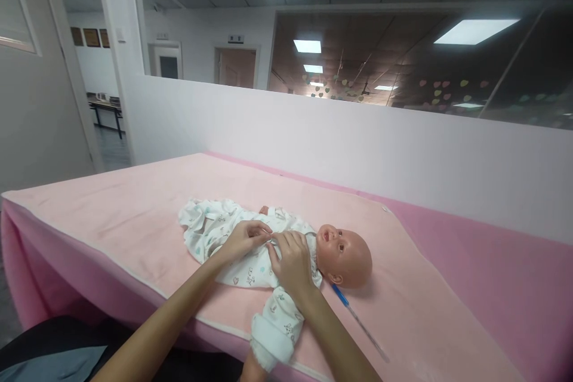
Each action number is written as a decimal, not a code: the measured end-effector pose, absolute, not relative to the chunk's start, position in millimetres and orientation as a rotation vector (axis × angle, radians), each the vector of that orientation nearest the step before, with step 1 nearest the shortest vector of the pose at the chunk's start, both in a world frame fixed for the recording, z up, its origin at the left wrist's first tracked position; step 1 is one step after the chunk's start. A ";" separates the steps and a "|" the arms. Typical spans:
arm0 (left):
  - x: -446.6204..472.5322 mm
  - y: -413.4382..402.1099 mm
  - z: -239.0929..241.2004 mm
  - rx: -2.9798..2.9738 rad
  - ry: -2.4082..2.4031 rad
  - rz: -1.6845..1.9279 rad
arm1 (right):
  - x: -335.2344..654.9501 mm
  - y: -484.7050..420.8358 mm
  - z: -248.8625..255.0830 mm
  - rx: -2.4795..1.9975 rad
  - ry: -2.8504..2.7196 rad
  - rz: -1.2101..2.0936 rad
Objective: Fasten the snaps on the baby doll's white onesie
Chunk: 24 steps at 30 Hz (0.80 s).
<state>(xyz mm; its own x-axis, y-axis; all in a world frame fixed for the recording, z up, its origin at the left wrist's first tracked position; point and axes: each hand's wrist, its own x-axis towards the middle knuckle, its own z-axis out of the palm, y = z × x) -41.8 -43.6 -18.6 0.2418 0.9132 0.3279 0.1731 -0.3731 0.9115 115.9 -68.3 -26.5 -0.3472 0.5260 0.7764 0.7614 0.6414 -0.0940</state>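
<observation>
A baby doll point(344, 253) lies on its back on a pink cloth point(134, 215), head to the right, dressed in a white printed romper point(215, 227). My left hand point(245, 240) rests on the doll's chest with fingers curled, pinching the romper's front. My right hand point(293, 262) is just beside it, fingers closed on the same fabric near the collar. The two hands meet at the romper's opening. One sleeve point(277, 325) of the romper hangs toward the table's near edge.
A thin clear stick with a blue tip point(358, 319) lies on the cloth right of the doll. A white partition wall point(358, 143) with glass above runs behind the table. An open doorway point(107, 119) shows at the left.
</observation>
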 end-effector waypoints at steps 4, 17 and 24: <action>-41.8 -46.9 -21.2 1.732 1.032 1.237 | 113.0 -69.6 -26.2 -1.052 -1.956 -0.269; -40.1 -64.1 -12.8 1.888 1.126 1.365 | 114.3 -71.2 -27.7 -0.959 -1.902 -0.347; -79.6 -66.6 -19.4 2.234 1.317 1.269 | 115.7 -74.2 -28.6 -0.731 -1.911 -0.448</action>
